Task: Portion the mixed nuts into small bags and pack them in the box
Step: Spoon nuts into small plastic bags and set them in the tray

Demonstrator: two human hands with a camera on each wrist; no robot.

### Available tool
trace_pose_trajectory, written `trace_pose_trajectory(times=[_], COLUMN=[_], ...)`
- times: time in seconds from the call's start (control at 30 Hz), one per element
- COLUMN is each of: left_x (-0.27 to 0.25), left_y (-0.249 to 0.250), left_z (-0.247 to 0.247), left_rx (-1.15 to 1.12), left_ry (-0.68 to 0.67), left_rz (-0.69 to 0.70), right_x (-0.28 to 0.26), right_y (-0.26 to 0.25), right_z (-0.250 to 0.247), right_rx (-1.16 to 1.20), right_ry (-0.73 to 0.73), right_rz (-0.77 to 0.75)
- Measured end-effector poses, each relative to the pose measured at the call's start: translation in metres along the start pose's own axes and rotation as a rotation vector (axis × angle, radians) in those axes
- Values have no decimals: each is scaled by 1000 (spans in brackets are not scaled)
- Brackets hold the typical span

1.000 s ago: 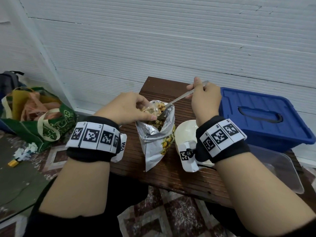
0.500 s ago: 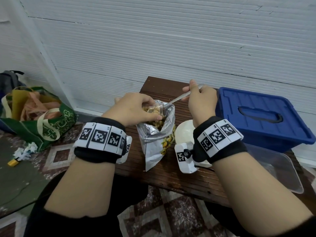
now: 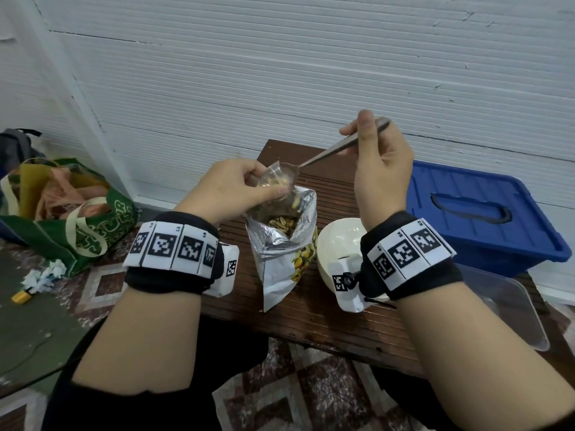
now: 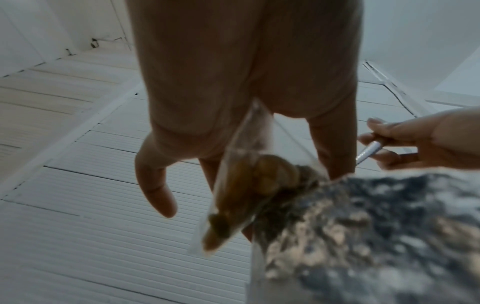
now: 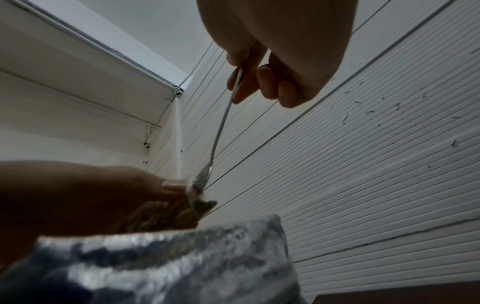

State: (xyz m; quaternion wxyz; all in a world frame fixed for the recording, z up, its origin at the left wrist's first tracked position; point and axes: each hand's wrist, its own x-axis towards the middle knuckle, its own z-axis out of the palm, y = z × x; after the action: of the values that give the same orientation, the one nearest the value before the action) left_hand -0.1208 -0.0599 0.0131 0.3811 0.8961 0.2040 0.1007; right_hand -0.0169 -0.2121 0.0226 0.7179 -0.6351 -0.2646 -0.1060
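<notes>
A silver foil bag of mixed nuts [image 3: 284,244] stands open on the brown wooden table [image 3: 342,321]. Just above its mouth my left hand [image 3: 236,188] pinches a small clear bag [image 3: 275,178] with some nuts in it; the left wrist view shows that small bag [image 4: 249,191] hanging below the fingers. My right hand [image 3: 378,163] grips the handle of a metal spoon [image 3: 326,152], raised, with the bowl tipped into the small bag's opening. The right wrist view shows the spoon [image 5: 221,127] slanting down to the left hand's thumb [image 5: 166,187].
A white bowl [image 3: 336,244] sits right of the foil bag, partly behind my right wrist. A blue lidded box [image 3: 479,219] stands at the right, a clear plastic container [image 3: 510,309] in front of it. A green tote bag [image 3: 71,219] lies on the floor at left.
My right hand lifted the spoon out of the foil bag and tipped it into the small bag. My left hand rose slightly with the small bag.
</notes>
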Motion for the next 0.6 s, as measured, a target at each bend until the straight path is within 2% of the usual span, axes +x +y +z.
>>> trace_pose_trajectory(times=[0.17, 0.37, 0.47, 0.6], left_x=[0, -1, -2, -3], left_y=[-6, -9, -9, -6], left_z=[-7, -16, -19, -20], left_rx=[-76, -150, -221, -318], left_ry=[13, 63, 56, 49], left_rz=[-32, -6, 11, 77], right_x=[5, 4, -2, -15], right_y=[1, 10, 16, 25], right_z=[-3, -11, -11, -4], right_rx=[44, -24, -103, -262], right_ry=[123, 276, 222, 23], right_rz=[12, 120, 169, 193])
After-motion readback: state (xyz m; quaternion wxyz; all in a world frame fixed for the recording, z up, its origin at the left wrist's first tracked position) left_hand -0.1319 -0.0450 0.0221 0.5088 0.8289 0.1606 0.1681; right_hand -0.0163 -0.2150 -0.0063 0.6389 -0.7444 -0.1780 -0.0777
